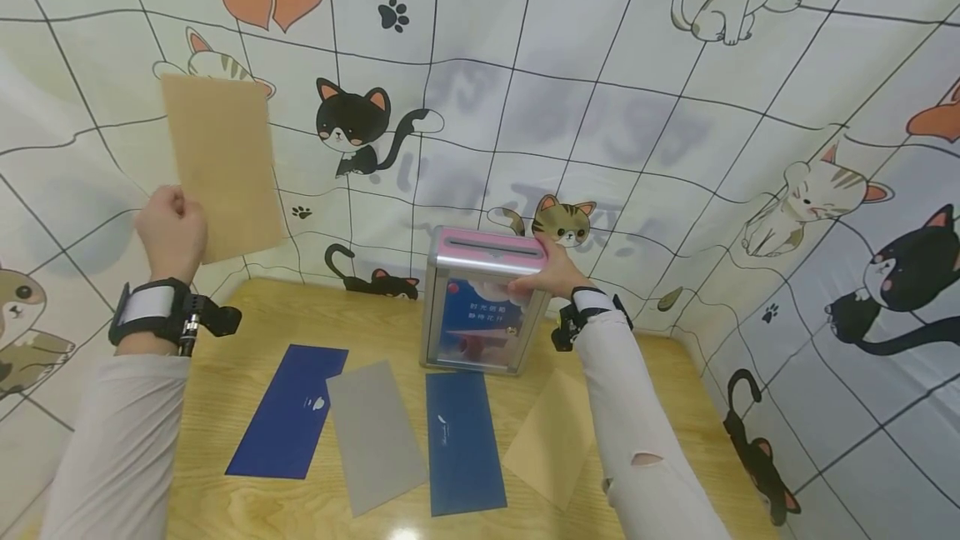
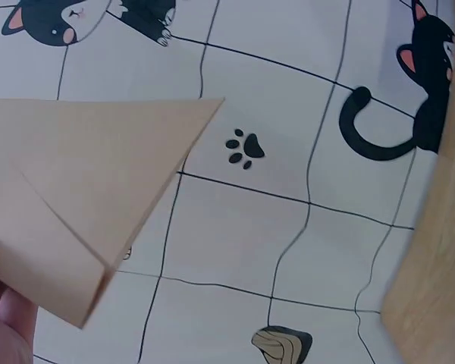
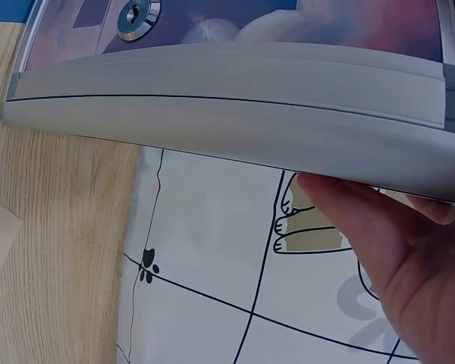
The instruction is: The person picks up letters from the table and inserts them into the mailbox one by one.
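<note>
My left hand pinches a tan envelope by its lower left edge, held upright in the air at the left; its folded flap seam shows in the left wrist view. A box with silver edges, a pink slotted top and a clear front stands at the back of the table. My right hand grips the box's upper right side. In the right wrist view, the thumb touches the silver edge, near a round lock.
On the wooden table, from left to right, lie a dark blue envelope, a grey one, a blue one and a tan one, partly behind my right sleeve. Cloth printed with cats hangs behind.
</note>
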Demonstrator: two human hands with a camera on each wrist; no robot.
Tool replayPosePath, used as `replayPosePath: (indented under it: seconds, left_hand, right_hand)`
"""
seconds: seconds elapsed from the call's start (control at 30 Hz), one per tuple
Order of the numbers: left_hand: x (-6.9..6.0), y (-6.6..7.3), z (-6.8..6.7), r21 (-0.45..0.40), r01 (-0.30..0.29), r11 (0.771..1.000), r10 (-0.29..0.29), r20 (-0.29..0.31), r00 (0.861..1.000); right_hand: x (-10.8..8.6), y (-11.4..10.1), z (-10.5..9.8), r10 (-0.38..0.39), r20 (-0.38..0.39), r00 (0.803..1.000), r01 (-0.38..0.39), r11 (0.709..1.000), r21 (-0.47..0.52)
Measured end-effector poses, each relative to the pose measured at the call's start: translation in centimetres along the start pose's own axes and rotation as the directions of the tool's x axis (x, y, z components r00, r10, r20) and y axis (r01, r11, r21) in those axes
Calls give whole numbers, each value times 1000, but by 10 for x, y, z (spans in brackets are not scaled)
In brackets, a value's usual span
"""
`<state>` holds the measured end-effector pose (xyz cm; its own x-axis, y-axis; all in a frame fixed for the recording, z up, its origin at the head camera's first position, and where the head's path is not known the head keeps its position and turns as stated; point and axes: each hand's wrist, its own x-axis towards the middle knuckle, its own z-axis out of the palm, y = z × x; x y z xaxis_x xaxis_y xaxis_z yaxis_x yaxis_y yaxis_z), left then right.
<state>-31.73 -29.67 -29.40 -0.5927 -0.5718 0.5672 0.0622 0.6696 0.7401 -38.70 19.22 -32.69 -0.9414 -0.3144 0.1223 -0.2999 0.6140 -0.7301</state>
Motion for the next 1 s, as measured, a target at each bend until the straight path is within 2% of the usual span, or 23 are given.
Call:
replayPosePath:
  seconds: [0.07,0.3,0.4,0.63,0.87,1.0]
  left_hand:
    - [2,5,0,-9,-16,1000,16,-13,1000]
    - [10,19,1,-44,-6,999,6,-9,1000]
    - [13,24,1,-65,-5,998,6,9,1000]
    - [16,42,6,-121,47,991,-34,103,994]
    - [11,57,16,-182,5,983,19,128,992]
    - [8,63,24,-236,29,971,9,162,987]
  right_hand:
    - [0,1,0,-5,-2,1000,5,1000,1]
    - [-2,0,0,0,-1,1000,0,1000,-1]
    - [-3,-2,0,7,3,1000,-7,1000,5]
    - [-3,-6,0,12,-2,1000,-12,1000,7]
    - [-1,-4,0,23,-5,1000,-23,1000,-7]
    - [-1,-1,0,18,-8,1000,-18,1000,-18]
